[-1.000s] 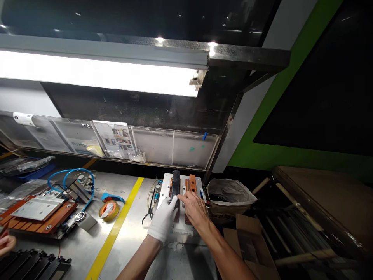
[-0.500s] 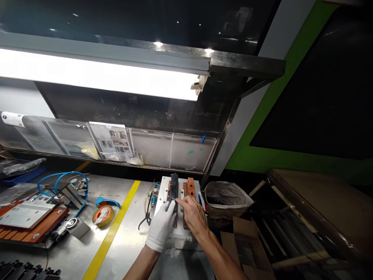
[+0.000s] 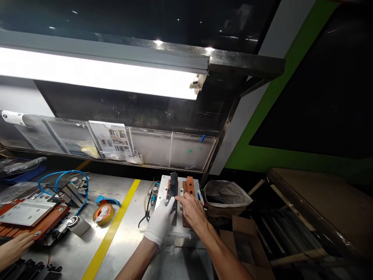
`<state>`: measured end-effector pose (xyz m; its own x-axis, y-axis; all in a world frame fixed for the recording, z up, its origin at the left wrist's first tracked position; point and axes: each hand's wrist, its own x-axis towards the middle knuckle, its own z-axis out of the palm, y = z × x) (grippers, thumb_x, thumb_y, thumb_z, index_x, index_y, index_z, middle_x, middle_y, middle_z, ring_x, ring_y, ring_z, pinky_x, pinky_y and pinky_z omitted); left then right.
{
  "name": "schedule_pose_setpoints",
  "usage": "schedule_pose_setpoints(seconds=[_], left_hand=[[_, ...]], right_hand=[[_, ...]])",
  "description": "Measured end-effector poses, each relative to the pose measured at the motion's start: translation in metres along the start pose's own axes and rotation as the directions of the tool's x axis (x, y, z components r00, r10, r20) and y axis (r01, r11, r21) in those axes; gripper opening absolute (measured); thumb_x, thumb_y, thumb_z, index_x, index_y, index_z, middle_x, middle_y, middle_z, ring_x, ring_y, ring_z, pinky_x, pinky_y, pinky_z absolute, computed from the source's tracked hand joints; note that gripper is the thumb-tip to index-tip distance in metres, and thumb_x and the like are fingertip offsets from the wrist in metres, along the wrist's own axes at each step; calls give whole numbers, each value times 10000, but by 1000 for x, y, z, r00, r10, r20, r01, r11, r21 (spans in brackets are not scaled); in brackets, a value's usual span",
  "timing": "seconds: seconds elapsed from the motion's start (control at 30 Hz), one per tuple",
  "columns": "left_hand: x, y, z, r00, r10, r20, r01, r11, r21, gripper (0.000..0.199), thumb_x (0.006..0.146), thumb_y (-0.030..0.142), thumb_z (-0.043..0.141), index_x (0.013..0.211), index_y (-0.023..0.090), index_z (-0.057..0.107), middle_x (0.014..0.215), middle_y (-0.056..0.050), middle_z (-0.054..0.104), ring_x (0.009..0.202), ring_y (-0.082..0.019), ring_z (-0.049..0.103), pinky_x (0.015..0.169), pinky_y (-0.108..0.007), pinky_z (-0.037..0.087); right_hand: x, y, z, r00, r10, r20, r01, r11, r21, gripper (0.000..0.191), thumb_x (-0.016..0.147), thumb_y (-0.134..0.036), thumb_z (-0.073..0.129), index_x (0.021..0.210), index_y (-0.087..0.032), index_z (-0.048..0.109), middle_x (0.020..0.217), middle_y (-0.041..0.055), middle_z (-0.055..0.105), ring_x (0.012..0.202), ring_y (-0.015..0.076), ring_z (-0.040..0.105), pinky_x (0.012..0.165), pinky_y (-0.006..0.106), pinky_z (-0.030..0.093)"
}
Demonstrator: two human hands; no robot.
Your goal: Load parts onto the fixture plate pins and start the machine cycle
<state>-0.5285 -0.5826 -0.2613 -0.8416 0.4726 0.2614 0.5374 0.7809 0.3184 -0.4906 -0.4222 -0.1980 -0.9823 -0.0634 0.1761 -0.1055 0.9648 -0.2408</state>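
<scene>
Co-worker's hand [image 3: 18, 245] back in view at left, fingers [image 3: 28, 237] now at the orange fixture [image 3: 51, 221]

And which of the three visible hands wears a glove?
The person's left hand, white-gloved, at the black bar; the person's right hand and the co-worker's hand at the picture's left edge are bare.
</scene>
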Motion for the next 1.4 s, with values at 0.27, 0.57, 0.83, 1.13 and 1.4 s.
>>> schedule_pose_setpoints(seconds=[0.27, 0.57, 0.83, 1.13, 1.4], left_hand=[[8, 6, -26, 999, 16, 47, -13, 998, -62, 552, 911, 262, 519, 1456, 177, 488, 1326, -207, 568, 1193, -355, 586, 961, -479, 534], [59, 16, -28, 990, -128, 62, 133, 987, -89, 573, 894, 290, 445, 1459, 205, 475, 1440, -146, 566, 1132, -339, 657, 876, -471, 592], [76, 24, -26, 987, -157, 43, 160, 984, -71, 636, 803, 176, 511, 1434, 98, 514, 1348, -223, 599, 1309, -334, 553, 1075, -404, 480], [69, 21, -20, 987, -158, 12, 158, 982, -98, 467, 930, 219, 461, 1376, 153, 579, 1361, -135, 644, 1252, -261, 611, 1058, -352, 503], [76, 21, -21, 979, -192, 62, 197, 977, -83, 497, 924, 256, 452, 1394, 141, 564, 1359, -155, 646, 1245, -287, 618, 1055, -385, 504]], right_hand=[[14, 6, 8, 994, 60, -96, -56, 998, 42, 529, 976, -84, 366, 1352, -351, 625, 1060, 25, 646, 960, 165, 619, 779, 249, 424], [54, 20, 12, 997, 72, -25, -73, 997, -9, 524, 957, -104, 390, 1305, -392, 655, 1030, 34, 649, 912, 184, 629, 707, 256, 428], [69, 24, 8, 996, 91, 0, -91, 996, 16, 508, 933, -120, 388, 1262, -368, 685, 1016, 38, 671, 855, 184, 613, 663, 267, 395], [66, 35, 16, 999, 25, -48, -18, 990, 142, 496, 952, -134, 409, 1282, -386, 680, 1053, 21, 679, 917, 187, 623, 718, 261, 414], [74, 38, 14, 999, 30, -14, -28, 993, 115, 490, 945, -140, 413, 1270, -385, 685, 1059, 19, 692, 856, 189, 644, 679, 279, 410]])
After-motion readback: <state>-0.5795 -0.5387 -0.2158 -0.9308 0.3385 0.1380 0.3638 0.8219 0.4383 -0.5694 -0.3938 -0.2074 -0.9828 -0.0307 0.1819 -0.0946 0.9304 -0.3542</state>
